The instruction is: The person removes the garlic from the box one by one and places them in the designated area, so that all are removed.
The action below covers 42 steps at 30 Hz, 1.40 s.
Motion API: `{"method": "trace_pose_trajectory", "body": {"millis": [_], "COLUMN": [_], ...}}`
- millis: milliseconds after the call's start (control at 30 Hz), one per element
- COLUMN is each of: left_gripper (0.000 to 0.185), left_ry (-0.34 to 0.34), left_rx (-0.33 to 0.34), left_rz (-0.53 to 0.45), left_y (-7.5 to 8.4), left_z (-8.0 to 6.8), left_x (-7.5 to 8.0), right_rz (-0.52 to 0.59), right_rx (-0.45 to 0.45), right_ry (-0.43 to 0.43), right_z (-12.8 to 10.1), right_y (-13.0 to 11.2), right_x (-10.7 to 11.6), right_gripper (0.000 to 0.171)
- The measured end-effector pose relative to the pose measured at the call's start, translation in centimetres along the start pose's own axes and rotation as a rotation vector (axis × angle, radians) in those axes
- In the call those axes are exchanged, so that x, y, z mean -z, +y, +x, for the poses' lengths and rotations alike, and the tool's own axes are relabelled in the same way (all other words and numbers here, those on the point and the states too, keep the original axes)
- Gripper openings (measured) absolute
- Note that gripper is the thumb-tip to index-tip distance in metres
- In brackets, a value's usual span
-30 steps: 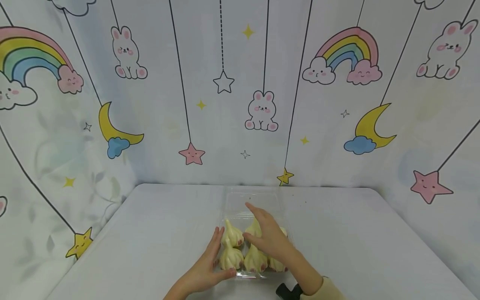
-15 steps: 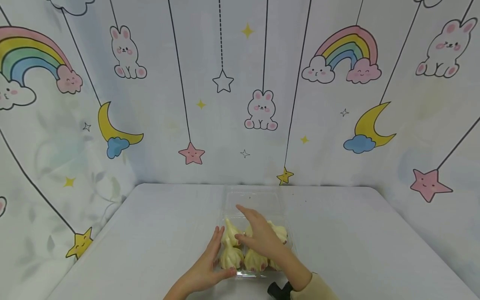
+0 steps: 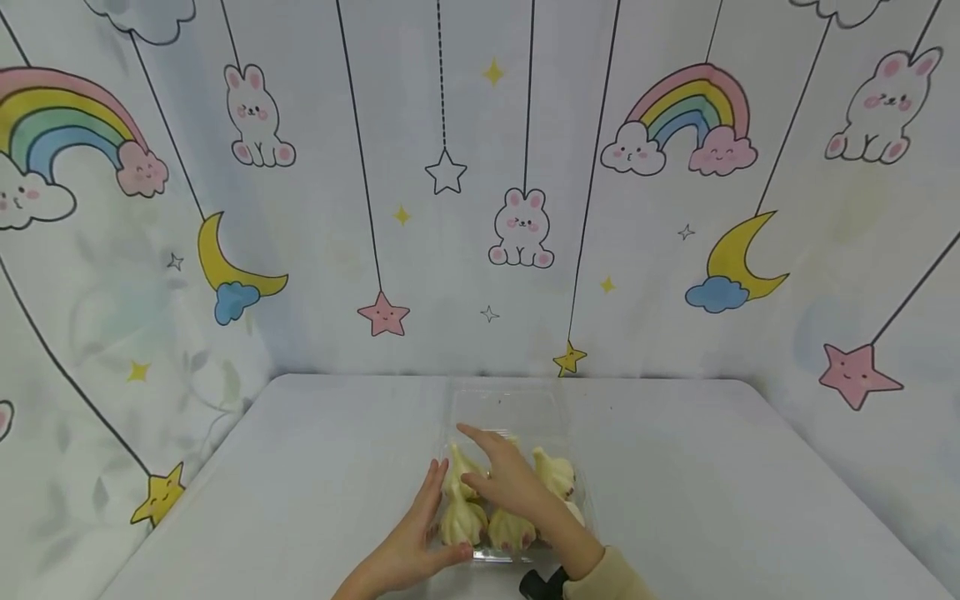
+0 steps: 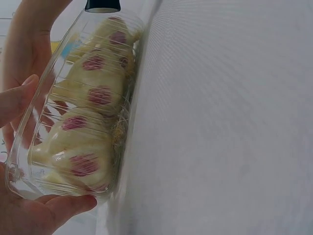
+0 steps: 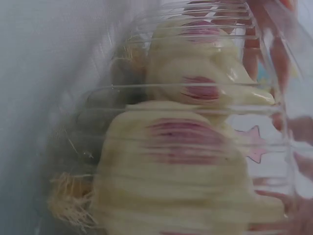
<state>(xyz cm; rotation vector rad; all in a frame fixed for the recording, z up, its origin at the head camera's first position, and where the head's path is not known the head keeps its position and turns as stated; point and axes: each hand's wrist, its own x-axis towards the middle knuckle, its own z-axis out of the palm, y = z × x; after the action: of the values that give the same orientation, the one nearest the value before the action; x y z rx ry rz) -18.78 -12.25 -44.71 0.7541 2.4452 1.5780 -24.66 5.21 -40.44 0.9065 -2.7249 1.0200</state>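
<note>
Several pale garlic bulbs (image 3: 462,525) with purplish patches lie in rows inside a clear plastic box (image 3: 504,556), its lid (image 3: 517,410) folded back. My left hand (image 3: 408,533) rests against the box's left side with straight fingers, its thumb at the front left corner. Above the bulbs hovers my right hand (image 3: 513,479), thumb and index finger spread apart, hiding the bulbs under it. In the right wrist view, roots (image 5: 73,200) show at a bulb's base through the clear wall. My left thumb (image 4: 73,205) touches the box in the left wrist view.
The box stands on a white table (image 3: 697,483). Behind it hangs a pale backdrop (image 3: 645,233) printed with rabbits, stars, moons and rainbows. A black device (image 3: 543,585) sits at the right wrist, near the box's front edge.
My right hand has moved left over the box, from the middle column toward the left bulbs, uncovering the back right bulb. My left hand stays at the box's left side.
</note>
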Motion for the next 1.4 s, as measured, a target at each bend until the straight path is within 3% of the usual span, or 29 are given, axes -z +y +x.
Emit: {"method": "trace_pose_trajectory", "body": {"millis": [433,900,1167,1400], "left_gripper": [0.093,0.094,0.095,0.095], "left_ry": [-0.016,0.005,0.008,0.017], "left_rx": [-0.014,0.007,-0.006,-0.024], "left_rz": [0.016,-0.004,-0.005,0.006], "left_y": [0.1,0.0,0.3,0.3], "left_z": [0.0,0.0,0.0,0.0], "left_x": [0.0,0.0,0.0,0.0], "right_rz": [0.053,0.074,0.055,-0.002], "right_rx": [-0.08,-0.098,-0.101,-0.073], "right_ry": [-0.067,-0.131,-0.132,-0.095], "right_z": [0.6,1.3,1.2,1.2], "right_y": [0.5,0.6,0.4,0.5], "right_x": [-0.7,-1.9,-2.5,-2.6], "right_gripper": [0.06,0.057,0.069,0.067]}}
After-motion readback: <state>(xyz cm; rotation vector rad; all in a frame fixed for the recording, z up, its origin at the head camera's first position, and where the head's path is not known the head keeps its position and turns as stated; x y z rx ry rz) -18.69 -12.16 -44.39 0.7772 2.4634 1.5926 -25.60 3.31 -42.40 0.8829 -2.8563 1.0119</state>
